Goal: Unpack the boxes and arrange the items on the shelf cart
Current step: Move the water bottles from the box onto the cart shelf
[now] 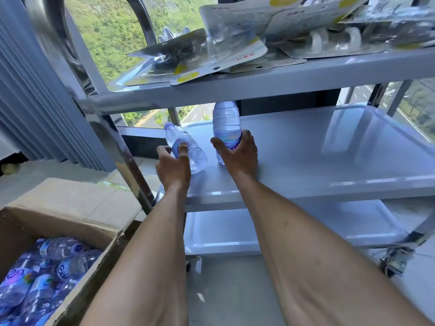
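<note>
At frame centre, the right hand [237, 152] wraps its fingers around an upright water bottle [226, 123] standing on the cart's middle shelf [329, 161]. Just left, the left hand [173, 167] pinches a tilted bottle [188, 149] over the shelf's edge.

Light: bright daylight from the window [110, 31] at 11 o'clock.
Glare: pale sheen on the middle shelf [329, 149], strongest toward 3 o'clock.
Shadows: soft, falling under the forearms toward 6 o'clock.
Blur: motion smear on the packets [259, 36] at 12 o'clock and the caster [395, 257] at 4 o'clock.
Distortion: wide-angle bending of the cart post [70, 55] at 10 o'clock.
</note>
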The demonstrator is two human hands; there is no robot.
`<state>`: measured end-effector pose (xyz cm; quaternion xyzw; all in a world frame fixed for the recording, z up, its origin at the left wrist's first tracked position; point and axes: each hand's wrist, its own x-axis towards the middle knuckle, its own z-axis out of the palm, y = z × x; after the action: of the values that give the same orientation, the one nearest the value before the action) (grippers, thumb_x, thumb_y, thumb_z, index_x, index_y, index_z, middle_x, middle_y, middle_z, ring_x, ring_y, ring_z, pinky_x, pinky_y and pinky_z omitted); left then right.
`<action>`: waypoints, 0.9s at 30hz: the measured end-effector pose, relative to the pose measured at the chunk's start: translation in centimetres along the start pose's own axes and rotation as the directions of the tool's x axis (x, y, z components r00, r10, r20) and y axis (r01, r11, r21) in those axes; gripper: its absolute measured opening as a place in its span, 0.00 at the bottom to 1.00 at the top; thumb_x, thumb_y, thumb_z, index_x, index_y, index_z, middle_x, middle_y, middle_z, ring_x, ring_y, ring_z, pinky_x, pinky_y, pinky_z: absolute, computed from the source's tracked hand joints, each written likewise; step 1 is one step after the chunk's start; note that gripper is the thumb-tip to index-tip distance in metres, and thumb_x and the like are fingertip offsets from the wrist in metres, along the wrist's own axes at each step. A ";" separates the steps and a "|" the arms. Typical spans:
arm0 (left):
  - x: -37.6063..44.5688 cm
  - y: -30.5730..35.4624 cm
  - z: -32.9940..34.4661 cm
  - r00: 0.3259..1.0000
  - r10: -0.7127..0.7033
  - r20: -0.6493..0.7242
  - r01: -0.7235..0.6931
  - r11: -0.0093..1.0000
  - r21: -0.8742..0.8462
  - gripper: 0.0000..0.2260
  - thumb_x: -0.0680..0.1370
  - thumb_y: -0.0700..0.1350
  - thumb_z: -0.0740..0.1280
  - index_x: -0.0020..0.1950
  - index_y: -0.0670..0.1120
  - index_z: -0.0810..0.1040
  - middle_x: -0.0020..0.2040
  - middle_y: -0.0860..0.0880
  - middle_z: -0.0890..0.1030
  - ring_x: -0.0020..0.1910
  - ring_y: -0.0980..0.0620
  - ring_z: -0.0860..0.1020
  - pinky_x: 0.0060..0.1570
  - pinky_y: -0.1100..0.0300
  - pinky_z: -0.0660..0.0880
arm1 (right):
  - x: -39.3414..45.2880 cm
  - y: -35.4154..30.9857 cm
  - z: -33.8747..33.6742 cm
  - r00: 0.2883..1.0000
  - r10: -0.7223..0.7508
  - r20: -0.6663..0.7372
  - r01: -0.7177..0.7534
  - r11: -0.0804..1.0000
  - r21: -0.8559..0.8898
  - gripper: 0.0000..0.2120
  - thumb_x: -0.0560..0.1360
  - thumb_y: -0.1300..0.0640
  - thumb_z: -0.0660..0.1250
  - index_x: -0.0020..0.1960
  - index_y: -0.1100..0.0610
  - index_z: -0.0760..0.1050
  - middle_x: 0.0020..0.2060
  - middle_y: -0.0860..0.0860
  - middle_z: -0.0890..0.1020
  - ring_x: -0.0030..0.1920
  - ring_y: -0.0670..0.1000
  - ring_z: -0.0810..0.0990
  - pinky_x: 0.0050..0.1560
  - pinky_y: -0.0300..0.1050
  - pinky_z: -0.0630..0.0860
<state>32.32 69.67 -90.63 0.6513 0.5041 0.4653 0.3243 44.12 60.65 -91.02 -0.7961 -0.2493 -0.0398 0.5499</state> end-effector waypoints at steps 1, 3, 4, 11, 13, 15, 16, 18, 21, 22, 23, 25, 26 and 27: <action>-0.3 -0.1 -0.1 1.000 0.015 0.012 -0.016 0.999 0.032 0.17 0.78 0.56 0.64 0.56 0.43 0.74 0.46 0.45 0.78 0.48 0.41 0.76 0.44 0.57 0.66 | -0.4 0.0 -0.2 1.000 0.000 0.001 0.000 1.000 0.003 0.35 0.66 0.30 0.69 0.61 0.54 0.69 0.54 0.51 0.77 0.54 0.51 0.77 0.53 0.50 0.80; -0.9 -0.1 -0.7 0.997 0.057 0.057 -0.060 0.996 0.065 0.18 0.79 0.57 0.64 0.59 0.44 0.75 0.47 0.44 0.80 0.46 0.45 0.76 0.44 0.58 0.65 | -0.9 -0.3 -0.4 1.000 0.003 -0.003 -0.003 1.000 0.000 0.35 0.66 0.29 0.69 0.60 0.54 0.69 0.54 0.51 0.77 0.54 0.51 0.77 0.52 0.50 0.80; -1.2 0.0 -1.0 0.995 0.063 0.080 -0.068 0.996 0.065 0.18 0.79 0.57 0.64 0.60 0.45 0.75 0.46 0.46 0.80 0.46 0.46 0.76 0.44 0.58 0.65 | -1.1 -0.3 -0.6 1.000 0.006 -0.003 -0.006 1.000 -0.011 0.35 0.66 0.29 0.69 0.61 0.54 0.69 0.54 0.51 0.77 0.55 0.51 0.77 0.52 0.50 0.79; -2.9 -0.1 -2.7 0.971 0.076 0.227 -0.092 0.994 0.063 0.17 0.80 0.57 0.60 0.66 0.52 0.74 0.57 0.42 0.81 0.55 0.42 0.78 0.48 0.55 0.72 | -2.1 -1.2 -1.2 0.999 0.004 -0.048 -0.006 0.999 -0.045 0.35 0.65 0.31 0.71 0.57 0.58 0.71 0.52 0.55 0.79 0.54 0.56 0.79 0.52 0.49 0.76; -3.3 0.0 -3.0 0.968 0.072 0.240 -0.083 0.996 0.034 0.17 0.81 0.56 0.60 0.67 0.53 0.74 0.58 0.42 0.81 0.56 0.42 0.78 0.52 0.52 0.75 | -0.9 -1.9 -1.0 1.000 -0.006 0.000 0.006 0.998 -0.065 0.34 0.68 0.35 0.72 0.59 0.61 0.71 0.55 0.58 0.80 0.57 0.60 0.78 0.54 0.49 0.73; -3.4 -0.2 -3.0 0.968 0.071 0.239 -0.081 0.996 0.030 0.16 0.81 0.55 0.60 0.67 0.54 0.75 0.58 0.42 0.81 0.56 0.42 0.78 0.54 0.50 0.76 | 0.4 -2.3 -0.8 0.999 0.003 0.047 -0.001 0.999 -0.032 0.33 0.69 0.40 0.72 0.63 0.60 0.70 0.57 0.59 0.80 0.58 0.60 0.78 0.55 0.49 0.72; -3.4 -0.4 -3.1 0.969 0.071 0.235 -0.082 0.996 0.036 0.16 0.80 0.55 0.60 0.66 0.54 0.75 0.58 0.42 0.81 0.55 0.42 0.78 0.55 0.49 0.76 | 0.8 -2.4 -0.6 0.998 0.006 0.060 -0.005 1.000 -0.014 0.33 0.70 0.41 0.72 0.65 0.60 0.69 0.58 0.59 0.80 0.59 0.60 0.77 0.56 0.48 0.72; -3.2 -0.7 -2.9 0.969 0.070 0.236 -0.078 0.997 0.025 0.15 0.80 0.55 0.60 0.65 0.55 0.75 0.58 0.43 0.82 0.55 0.42 0.78 0.55 0.47 0.77 | 1.2 -2.2 -0.2 0.998 0.012 0.063 -0.013 1.000 0.015 0.34 0.70 0.42 0.72 0.68 0.59 0.67 0.59 0.59 0.80 0.60 0.60 0.77 0.57 0.48 0.72; -3.0 -0.9 -2.7 0.967 0.050 0.248 -0.048 0.999 -0.013 0.15 0.79 0.56 0.61 0.64 0.55 0.76 0.57 0.44 0.82 0.54 0.43 0.79 0.54 0.48 0.77 | 0.8 -1.4 0.0 0.998 -0.019 0.054 0.016 0.999 0.050 0.36 0.69 0.46 0.75 0.71 0.58 0.66 0.61 0.57 0.78 0.61 0.59 0.76 0.58 0.48 0.72; -2.9 -0.9 -2.6 0.971 0.040 0.237 -0.039 0.999 -0.009 0.14 0.79 0.56 0.61 0.62 0.54 0.76 0.55 0.44 0.82 0.53 0.44 0.79 0.52 0.50 0.77 | 0.5 -1.0 0.1 0.997 -0.037 0.062 0.034 0.998 0.046 0.37 0.68 0.50 0.76 0.72 0.57 0.65 0.62 0.57 0.78 0.61 0.59 0.76 0.59 0.47 0.72; -2.9 -0.8 -2.6 0.976 0.019 0.215 -0.021 1.000 0.007 0.14 0.78 0.57 0.61 0.59 0.52 0.77 0.53 0.45 0.82 0.51 0.44 0.78 0.49 0.53 0.75 | 0.2 -0.6 0.2 0.996 -0.054 0.074 0.052 0.998 0.033 0.38 0.67 0.53 0.76 0.72 0.57 0.64 0.63 0.56 0.77 0.62 0.59 0.75 0.60 0.47 0.71; -2.7 -0.3 -2.6 0.982 -0.069 0.176 0.062 0.997 0.048 0.17 0.76 0.60 0.59 0.50 0.48 0.77 0.46 0.46 0.81 0.48 0.43 0.77 0.40 0.55 0.70 | -0.1 0.2 0.2 0.994 -0.064 0.086 0.063 0.998 0.017 0.38 0.66 0.55 0.77 0.71 0.57 0.64 0.63 0.56 0.76 0.62 0.59 0.75 0.59 0.46 0.71; -2.4 0.1 -2.6 0.976 -0.131 0.175 0.120 0.990 0.071 0.21 0.74 0.62 0.57 0.47 0.46 0.77 0.45 0.45 0.81 0.47 0.42 0.77 0.39 0.55 0.68 | -0.1 0.3 0.2 0.994 -0.062 0.091 0.061 0.998 0.020 0.38 0.66 0.55 0.77 0.71 0.57 0.64 0.63 0.55 0.77 0.62 0.59 0.75 0.59 0.46 0.71; -2.1 0.6 -2.5 0.964 -0.186 0.192 0.169 0.980 0.101 0.27 0.73 0.66 0.55 0.47 0.44 0.78 0.45 0.44 0.81 0.46 0.42 0.78 0.39 0.55 0.70 | -0.1 0.2 0.2 0.993 -0.064 0.095 0.062 0.998 0.022 0.38 0.67 0.55 0.77 0.72 0.57 0.63 0.63 0.56 0.77 0.62 0.59 0.75 0.59 0.46 0.71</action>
<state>30.09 67.43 -89.82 0.6601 0.5444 0.3446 0.3863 44.07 60.77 -91.36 -0.7836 -0.3006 -0.0165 0.5435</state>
